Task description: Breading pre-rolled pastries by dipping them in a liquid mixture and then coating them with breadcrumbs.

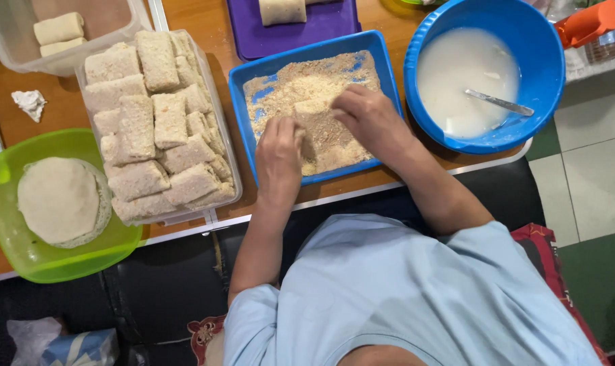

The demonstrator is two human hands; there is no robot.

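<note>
While left hand [278, 157] and right hand [368, 120] press roll [315, 122] into crumb tray [378, 61], fingers curl closed around it.

Bright, even light; sharp, soft shadows

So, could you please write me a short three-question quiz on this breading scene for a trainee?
1. True or false: both hands, the left hand and the right hand, are in the blue tray of breadcrumbs.
2. What lies in the white liquid in the blue bowl? A) a spoon B) a whisk C) a brush
3. Fill in: the coated rolls are stacked in a clear ____.

Key: 1 true; 2 A, the spoon; 3 container.
</note>
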